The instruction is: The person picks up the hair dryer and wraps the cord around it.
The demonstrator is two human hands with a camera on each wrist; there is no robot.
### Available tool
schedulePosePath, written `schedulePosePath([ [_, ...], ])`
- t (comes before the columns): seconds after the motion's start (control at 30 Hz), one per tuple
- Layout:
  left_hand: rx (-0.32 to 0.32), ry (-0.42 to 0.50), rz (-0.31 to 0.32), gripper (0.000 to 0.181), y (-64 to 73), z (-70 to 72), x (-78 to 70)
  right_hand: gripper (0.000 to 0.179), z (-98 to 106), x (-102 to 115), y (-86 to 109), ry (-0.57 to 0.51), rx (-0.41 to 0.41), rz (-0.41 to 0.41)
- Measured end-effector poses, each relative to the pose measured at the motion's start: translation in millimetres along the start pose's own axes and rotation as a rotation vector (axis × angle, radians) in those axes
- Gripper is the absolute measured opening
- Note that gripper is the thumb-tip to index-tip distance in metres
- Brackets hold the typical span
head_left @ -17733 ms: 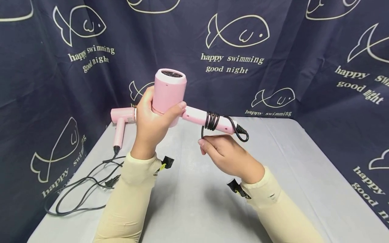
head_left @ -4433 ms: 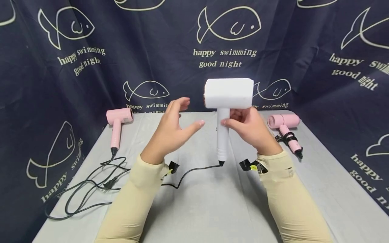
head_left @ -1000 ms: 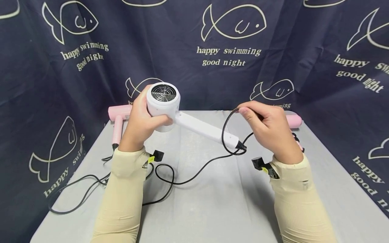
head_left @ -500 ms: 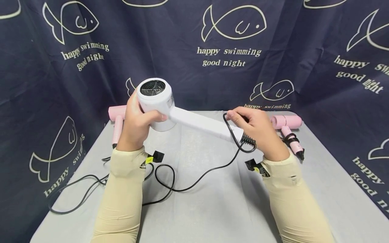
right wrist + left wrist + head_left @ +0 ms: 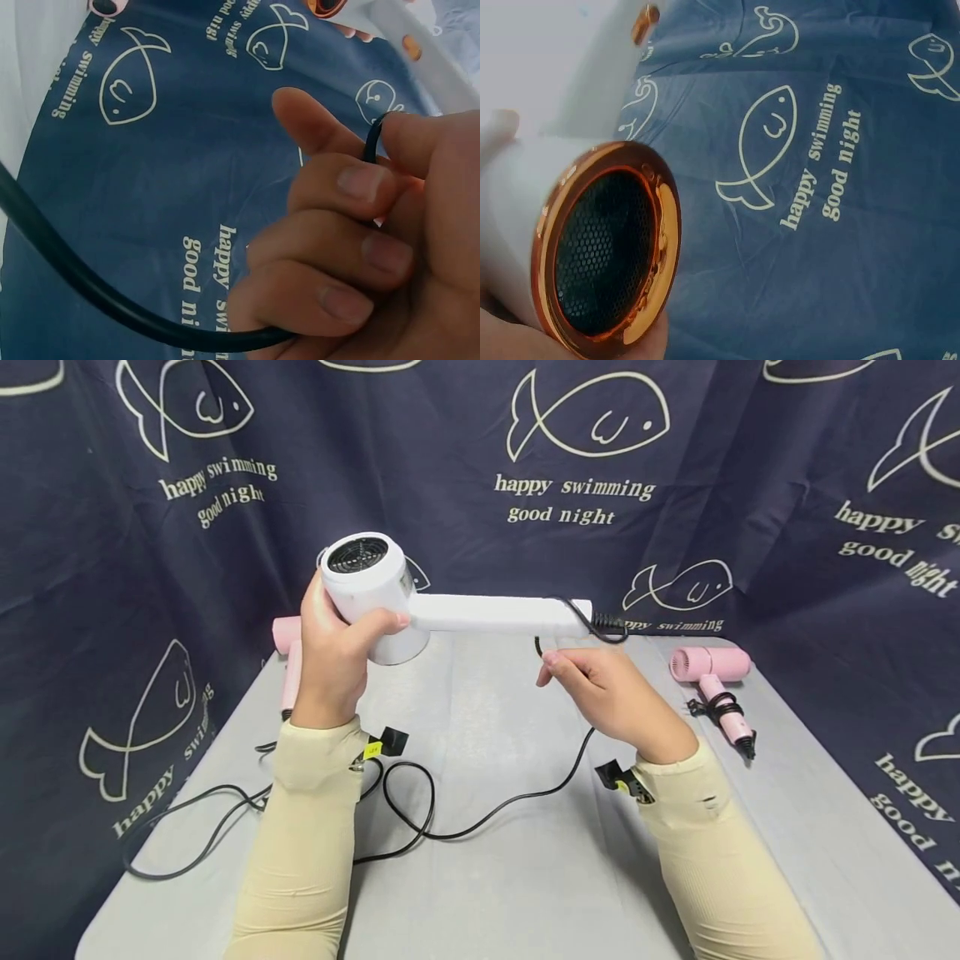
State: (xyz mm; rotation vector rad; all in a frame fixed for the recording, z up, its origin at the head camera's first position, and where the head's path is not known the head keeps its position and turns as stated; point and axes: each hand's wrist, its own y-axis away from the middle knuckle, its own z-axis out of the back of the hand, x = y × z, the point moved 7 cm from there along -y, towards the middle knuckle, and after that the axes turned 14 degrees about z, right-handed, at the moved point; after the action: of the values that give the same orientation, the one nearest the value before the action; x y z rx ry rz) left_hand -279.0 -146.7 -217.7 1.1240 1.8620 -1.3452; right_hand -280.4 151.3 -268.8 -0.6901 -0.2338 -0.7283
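White hair dryer (image 5: 487, 614): held up over the table (image 5: 487, 893), barrel in the left hand (image 5: 335, 656), handle run out nearly level from that grip toward the right hand (image 5: 611, 697). Left grip set wide round the barrel, thumb laid across the near side. Intake grille (image 5: 358, 556) turned upward; coppery outlet ring (image 5: 669, 240) shown at the opposite end in the left wrist view. Barrel probably taken as the hold because the handle is thereby left bare and steadied against any pull.

Right grip narrow: black cord (image 5: 187, 339) pinched by thumb and forefinger, just below the handle's far end. Remaining fingers curled, the cord run on past them. Contact between this hand and the handle cannot be told. From the handle's end the cord is bent back across the near face, lost behind, then found again at the pinch; pinched there, presumably, so that the turn is held taut. Slack dropped below the right grip, trailed toward the left sleeve (image 5: 307, 852).

Pink dryer with wound cord (image 5: 708, 664) laid outside the right grip, well apart. Second pink dryer (image 5: 287, 633) partly hidden behind the left hand.
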Motion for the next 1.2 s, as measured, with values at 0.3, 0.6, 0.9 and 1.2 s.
schedulePosePath([
  [0.3, -0.189, -0.135, -0.017, 0.061, 7.9, -3.8, -9.8, 0.032, -1.0, 1.2, 0.9, 0.094, 0.080, 0.010],
  [0.6, -0.298, -0.238, -0.055, 0.066, 7.1, -1.6, -6.3, 0.025, -0.2, 18.0, 3.4, 0.111, 0.133, 0.027],
  [0.9, -0.331, -0.382, -0.082, 0.071, 7.8, -3.8, -7.5, 0.017, 18.0, 43.1, 7.3, 0.139, -0.060, 0.183],
  [1.2, -0.272, -0.554, -0.137, 0.072, 9.6, -9.5, -14.4, 0.012, 48.0, 56.6, 14.4, 0.182, -0.262, 0.302],
])
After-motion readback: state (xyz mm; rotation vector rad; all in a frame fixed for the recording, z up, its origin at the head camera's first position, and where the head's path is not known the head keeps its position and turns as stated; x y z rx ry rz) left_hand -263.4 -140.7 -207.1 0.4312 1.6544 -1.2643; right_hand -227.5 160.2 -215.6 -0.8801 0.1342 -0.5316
